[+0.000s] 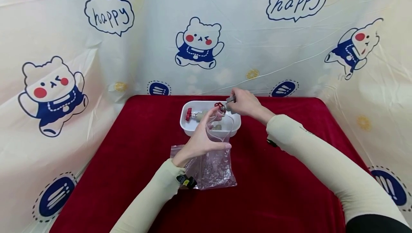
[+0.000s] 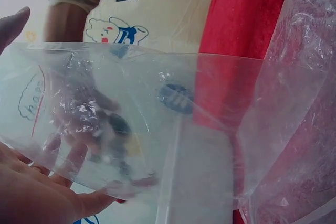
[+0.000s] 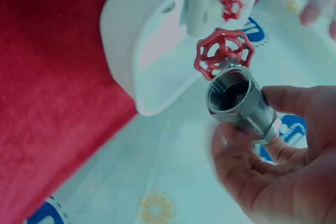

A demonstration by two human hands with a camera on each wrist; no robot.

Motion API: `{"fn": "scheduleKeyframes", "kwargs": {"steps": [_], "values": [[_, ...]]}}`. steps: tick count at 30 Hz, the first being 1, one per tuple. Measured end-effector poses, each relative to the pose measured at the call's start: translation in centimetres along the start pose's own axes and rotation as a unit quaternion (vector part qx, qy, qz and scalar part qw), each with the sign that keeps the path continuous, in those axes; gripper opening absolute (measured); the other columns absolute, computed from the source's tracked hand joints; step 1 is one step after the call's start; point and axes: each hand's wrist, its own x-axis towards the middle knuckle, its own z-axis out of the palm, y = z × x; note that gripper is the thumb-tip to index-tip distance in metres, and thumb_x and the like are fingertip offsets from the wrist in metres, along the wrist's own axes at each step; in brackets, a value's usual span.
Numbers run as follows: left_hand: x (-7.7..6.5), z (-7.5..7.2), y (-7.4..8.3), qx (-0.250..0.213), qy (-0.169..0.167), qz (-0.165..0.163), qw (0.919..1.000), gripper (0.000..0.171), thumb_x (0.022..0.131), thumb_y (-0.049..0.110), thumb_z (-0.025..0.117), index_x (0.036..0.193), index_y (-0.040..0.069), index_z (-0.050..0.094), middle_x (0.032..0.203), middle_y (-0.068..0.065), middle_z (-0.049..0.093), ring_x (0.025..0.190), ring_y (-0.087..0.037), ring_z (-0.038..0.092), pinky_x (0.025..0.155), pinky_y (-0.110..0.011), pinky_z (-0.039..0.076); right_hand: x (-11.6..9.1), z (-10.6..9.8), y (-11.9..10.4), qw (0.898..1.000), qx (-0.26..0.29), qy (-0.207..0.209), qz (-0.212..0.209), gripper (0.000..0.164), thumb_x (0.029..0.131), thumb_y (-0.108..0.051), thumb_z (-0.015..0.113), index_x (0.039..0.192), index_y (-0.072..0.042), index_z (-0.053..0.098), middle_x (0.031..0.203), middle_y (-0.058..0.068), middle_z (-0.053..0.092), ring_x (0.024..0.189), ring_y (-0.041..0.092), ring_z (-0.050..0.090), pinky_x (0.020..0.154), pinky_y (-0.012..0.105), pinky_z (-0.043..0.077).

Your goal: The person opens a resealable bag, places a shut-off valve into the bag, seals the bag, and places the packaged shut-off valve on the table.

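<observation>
My right hand (image 1: 246,102) grips a metal valve (image 3: 258,113) with a red handwheel (image 3: 201,59) above the right part of the white tray. The valve's threaded open end faces the right wrist camera. My left hand (image 1: 199,140) holds a clear zip bag (image 1: 219,172) near its mouth, thumb and fingers spread around the opening. The bag's mouth gapes toward the tray, and its lower part trails down onto the red cloth. Through the clear film in the left wrist view, the right hand and valve appear blurred.
Inside the white tray (image 1: 185,130) lies another valve with a red handwheel (image 1: 188,114), plus a small brass-coloured piece (image 1: 217,127) seen through the bag. Red cloth (image 1: 141,154) covers the table. A printed curtain (image 1: 244,54) surrounds its back and sides.
</observation>
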Motion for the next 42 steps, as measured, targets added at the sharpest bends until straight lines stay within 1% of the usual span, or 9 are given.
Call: {"fn": "scheduleKeyframes", "kwargs": {"steps": [3, 7, 12, 17, 22, 25, 29, 33, 42], "values": [[0.0, 0.0, 0.0, -0.002, 0.0, -0.008, 1.0, 0.114, 0.075, 0.028, 0.096, 0.166, 0.029, 0.026, 0.154, -0.005, 0.043, 0.145, -0.022, 0.037, 0.117, -0.058, 0.034, -0.6, -1.2, -0.4, 1.0, -0.007, 0.01, -0.005, 0.023, 0.098, -0.021, 0.069, 0.112, -0.005, 0.058, 0.092, 0.013, 0.065, 0.074, 0.027, 0.06, 0.064, 0.039, 0.05], [0.1, 0.1, -0.1, -0.007, 0.002, -0.013, 0.9999, 0.115, 0.076, 0.032, 0.096, 0.166, 0.027, 0.025, 0.155, -0.012, 0.043, 0.144, -0.024, 0.04, 0.116, -0.057, 0.037, -1.2, -2.5, -0.8, 0.999, -0.007, 0.032, -0.03, 0.021, 0.098, -0.017, 0.066, 0.112, -0.003, 0.059, 0.095, 0.015, 0.068, 0.078, 0.029, 0.06, 0.069, 0.042, 0.05], [0.2, 0.2, -0.4, -0.009, 0.002, -0.007, 0.9999, 0.118, 0.075, 0.031, 0.096, 0.167, 0.021, 0.023, 0.153, -0.009, 0.044, 0.142, -0.025, 0.042, 0.117, -0.058, 0.035, -2.0, -3.5, -1.0, 0.997, 0.0, 0.055, -0.049, 0.021, 0.096, -0.014, 0.066, 0.113, -0.004, 0.061, 0.098, 0.014, 0.068, 0.084, 0.03, 0.059, 0.072, 0.045, 0.048], [0.3, 0.3, -0.6, -0.006, 0.002, -0.011, 0.9999, 0.118, 0.074, 0.033, 0.096, 0.166, 0.03, 0.022, 0.154, -0.008, 0.043, 0.143, -0.023, 0.04, 0.118, -0.058, 0.033, -2.9, -4.4, -1.2, 0.996, 0.007, 0.07, -0.058, 0.022, 0.095, -0.013, 0.067, 0.116, -0.006, 0.063, 0.097, 0.012, 0.065, 0.087, 0.03, 0.056, 0.071, 0.044, 0.046], [0.3, 0.4, -0.6, 0.0, 0.006, -0.024, 0.9997, 0.119, 0.074, 0.042, 0.097, 0.166, 0.035, 0.021, 0.155, -0.011, 0.042, 0.143, -0.025, 0.04, 0.113, -0.06, 0.038, -3.9, -5.7, -2.2, 0.995, 0.024, 0.083, -0.056, 0.021, 0.098, -0.015, 0.068, 0.118, -0.01, 0.064, 0.084, 0.01, 0.067, 0.074, 0.027, 0.058, 0.062, 0.04, 0.048], [0.3, 0.4, -0.6, 0.001, 0.008, -0.033, 0.9994, 0.119, 0.074, 0.043, 0.096, 0.166, 0.036, 0.021, 0.157, -0.008, 0.041, 0.145, -0.027, 0.038, 0.113, -0.06, 0.038, -4.4, -6.7, -2.9, 0.993, 0.03, 0.092, -0.063, 0.019, 0.099, -0.016, 0.069, 0.117, -0.011, 0.065, 0.084, 0.008, 0.068, 0.071, 0.025, 0.06, 0.06, 0.038, 0.049], [0.3, 0.4, -0.7, 0.006, 0.011, -0.039, 0.9992, 0.118, 0.075, 0.037, 0.096, 0.166, 0.035, 0.022, 0.16, -0.004, 0.037, 0.147, -0.027, 0.035, 0.115, -0.061, 0.035, -5.0, -8.0, -4.2, 0.993, 0.035, 0.091, -0.071, 0.019, 0.099, -0.017, 0.07, 0.115, -0.01, 0.066, 0.086, 0.009, 0.068, 0.071, 0.025, 0.062, 0.06, 0.038, 0.051], [0.4, 0.5, -0.6, 0.021, 0.015, -0.046, 0.9986, 0.116, 0.075, 0.035, 0.096, 0.166, 0.034, 0.024, 0.161, -0.002, 0.035, 0.147, -0.023, 0.034, 0.117, -0.062, 0.032, -5.6, -9.1, -5.4, 0.994, 0.033, 0.086, -0.066, 0.019, 0.097, -0.019, 0.071, 0.114, -0.01, 0.067, 0.08, 0.009, 0.067, 0.069, 0.025, 0.06, 0.058, 0.038, 0.048], [0.5, 0.6, -0.6, 0.039, 0.034, -0.064, 0.9966, 0.117, 0.074, 0.032, 0.096, 0.166, 0.028, 0.024, 0.162, -0.007, 0.032, 0.145, -0.023, 0.036, 0.116, -0.061, 0.034, -6.6, -10.3, -7.3, 0.994, 0.037, 0.079, -0.06, 0.021, 0.096, -0.022, 0.069, 0.114, -0.011, 0.067, 0.078, 0.011, 0.065, 0.068, 0.027, 0.058, 0.055, 0.038, 0.044]]}}
